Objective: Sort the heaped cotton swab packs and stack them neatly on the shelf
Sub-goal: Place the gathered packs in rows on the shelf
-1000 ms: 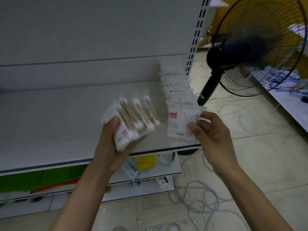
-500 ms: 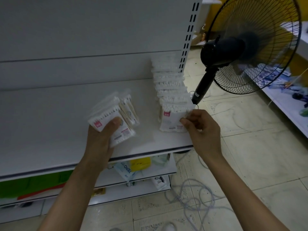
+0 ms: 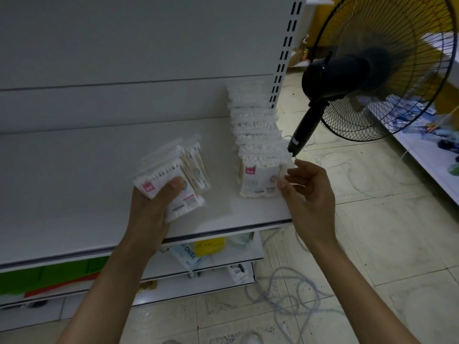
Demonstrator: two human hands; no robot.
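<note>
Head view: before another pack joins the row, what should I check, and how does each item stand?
1. Left hand grips the fanned bundle of clear cotton swab packs securely: ok.
2. Row of upright swab packs at the right end of the white metal shelf stands even: ok.
3. Right hand free of the front pack with the pink label: cannot tell; fingertips sit at its right edge.
4. Bare shelf left of the row: ok.
5. Black pedestal fan clear of the row: cannot tell; its neck is close.
</note>
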